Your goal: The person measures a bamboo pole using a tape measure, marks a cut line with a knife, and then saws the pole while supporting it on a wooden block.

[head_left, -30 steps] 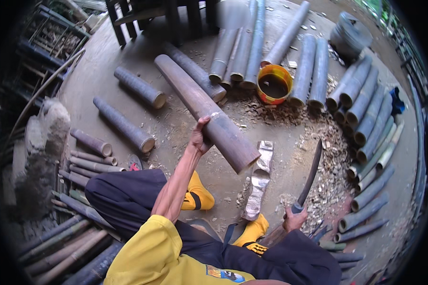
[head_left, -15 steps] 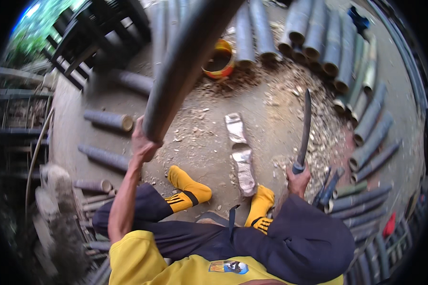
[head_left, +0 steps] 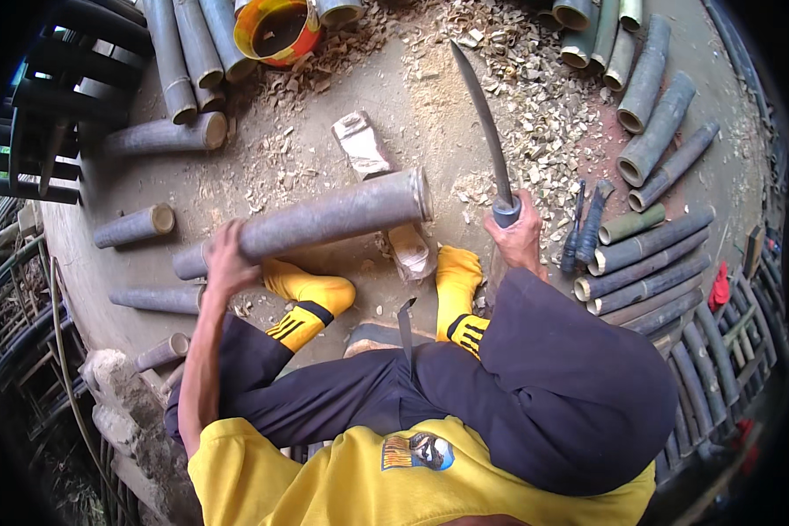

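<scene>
My left hand (head_left: 228, 259) is wrapped round a thick grey bamboo tube (head_left: 337, 213) near its left end. The tube slants slightly up to the right, with its right end over a notched pale wooden block (head_left: 359, 145). It hides the block's middle; whether the two touch I cannot tell. In my right hand (head_left: 519, 235) is the handle of a machete (head_left: 489, 127), its long curved dark blade pointing up and away from me. The blade stands apart from the tube, to its right.
Wood chips (head_left: 548, 114) cover the ground ahead. A red and yellow bucket (head_left: 280, 44) with dark contents stands far left of centre. Bamboo pieces (head_left: 653, 153) lie along both sides. Two dark tools (head_left: 587, 223) lie right of my right hand. A rough stone (head_left: 127, 403) is at lower left.
The bamboo tube has come down from a raised, steep position to lie nearly level across the block. My right hand and the machete have shifted slightly; the whole view has tilted.
</scene>
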Tool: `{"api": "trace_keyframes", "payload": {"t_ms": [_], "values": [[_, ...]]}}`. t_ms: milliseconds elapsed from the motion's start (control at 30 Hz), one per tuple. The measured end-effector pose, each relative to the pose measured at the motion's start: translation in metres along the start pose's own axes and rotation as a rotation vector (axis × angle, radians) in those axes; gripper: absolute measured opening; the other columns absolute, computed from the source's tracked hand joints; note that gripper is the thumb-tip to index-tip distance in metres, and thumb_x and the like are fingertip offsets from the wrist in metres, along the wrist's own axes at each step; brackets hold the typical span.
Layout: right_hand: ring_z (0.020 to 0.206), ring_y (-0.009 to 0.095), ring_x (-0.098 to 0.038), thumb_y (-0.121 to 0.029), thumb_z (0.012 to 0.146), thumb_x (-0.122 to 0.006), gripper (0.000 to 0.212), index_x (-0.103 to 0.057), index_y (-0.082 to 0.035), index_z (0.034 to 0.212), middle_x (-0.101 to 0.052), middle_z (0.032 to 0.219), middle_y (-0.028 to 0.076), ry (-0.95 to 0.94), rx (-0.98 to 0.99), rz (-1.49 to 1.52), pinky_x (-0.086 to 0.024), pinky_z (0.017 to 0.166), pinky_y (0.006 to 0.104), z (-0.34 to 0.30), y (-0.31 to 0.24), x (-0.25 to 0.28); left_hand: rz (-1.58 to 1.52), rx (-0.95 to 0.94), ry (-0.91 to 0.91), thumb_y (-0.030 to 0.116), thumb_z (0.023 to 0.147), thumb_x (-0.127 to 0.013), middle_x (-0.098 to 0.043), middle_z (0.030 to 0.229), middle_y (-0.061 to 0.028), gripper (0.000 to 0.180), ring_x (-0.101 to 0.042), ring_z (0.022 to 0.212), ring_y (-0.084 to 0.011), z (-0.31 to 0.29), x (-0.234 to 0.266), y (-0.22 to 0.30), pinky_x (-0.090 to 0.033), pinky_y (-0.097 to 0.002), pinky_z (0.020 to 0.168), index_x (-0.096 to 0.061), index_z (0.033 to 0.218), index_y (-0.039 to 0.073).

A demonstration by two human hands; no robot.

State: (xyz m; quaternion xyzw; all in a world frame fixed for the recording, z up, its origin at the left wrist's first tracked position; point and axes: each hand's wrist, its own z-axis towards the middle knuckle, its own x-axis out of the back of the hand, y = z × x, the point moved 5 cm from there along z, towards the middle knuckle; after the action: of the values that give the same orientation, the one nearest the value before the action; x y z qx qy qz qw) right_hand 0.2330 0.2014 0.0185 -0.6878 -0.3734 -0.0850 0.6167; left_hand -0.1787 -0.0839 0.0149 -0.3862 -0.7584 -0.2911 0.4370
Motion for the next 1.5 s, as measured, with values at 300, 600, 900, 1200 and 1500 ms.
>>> {"api": "trace_keyframes", "payload": {"t_ms": [300,600,900,1200,1500], "values": [[0.071,0.030,-0.067,-0.010,0.072,-0.070,0.034,-0.049,-0.005,0.098,-0.062,0.074,0.014,-0.085,0.063,0.075,-0.051,0.064,0.0385,-0.008,-0.022,-0.029,-0.087,-0.314,0.185,0.023,0.049,-0.079,-0.052,0.123,-0.0080,0.087,-0.049,0.114,-0.0268,0.054,0.019,0.185,-0.035,-0.0417,0.099,-0.046,0.129,0.016],[0.073,0.026,-0.067,-0.012,0.075,-0.070,0.037,-0.048,-0.004,0.103,-0.063,0.077,0.013,-0.257,0.076,0.022,-0.052,0.065,0.0365,-0.014,-0.018,-0.037,-0.382,-0.184,-0.448,0.025,0.047,-0.081,-0.059,0.114,-0.0138,0.086,-0.056,0.110,-0.0311,0.073,0.022,0.132,-0.044,-0.0396,0.094,-0.051,0.126,0.012],[0.077,0.024,-0.066,-0.014,0.076,-0.067,0.051,-0.041,0.009,0.113,-0.065,0.088,0.014,-0.331,0.007,0.107,-0.055,0.067,0.0342,-0.036,0.017,-0.119,-0.085,-0.228,0.240,0.032,0.045,-0.082,-0.057,0.117,-0.0083,0.090,-0.053,0.111,-0.0268,0.061,0.000,0.173,-0.037,-0.0423,0.095,-0.047,0.125,0.014],[0.075,0.034,-0.066,-0.011,0.076,-0.068,0.042,-0.044,-0.001,0.109,-0.064,0.083,0.020,-0.369,0.121,0.130,-0.053,0.065,0.0403,-0.031,-0.028,-0.078,-0.239,-0.338,-0.073,0.031,0.043,-0.082,-0.064,0.100,-0.0133,0.076,-0.060,0.095,-0.0344,0.079,0.010,0.193,-0.048,-0.0427,0.080,-0.054,0.111,0.010],[0.072,0.039,-0.065,-0.005,0.072,-0.071,0.044,-0.045,-0.002,0.108,-0.063,0.083,0.020,-0.213,0.514,0.144,-0.054,0.061,0.0429,-0.015,-0.092,-0.054,-0.217,-0.307,0.016,0.034,0.043,-0.084,-0.062,0.103,-0.0081,0.076,-0.059,0.101,-0.0288,0.068,0.003,0.185,-0.045,-0.0466,0.084,-0.053,0.109,0.012]]}}
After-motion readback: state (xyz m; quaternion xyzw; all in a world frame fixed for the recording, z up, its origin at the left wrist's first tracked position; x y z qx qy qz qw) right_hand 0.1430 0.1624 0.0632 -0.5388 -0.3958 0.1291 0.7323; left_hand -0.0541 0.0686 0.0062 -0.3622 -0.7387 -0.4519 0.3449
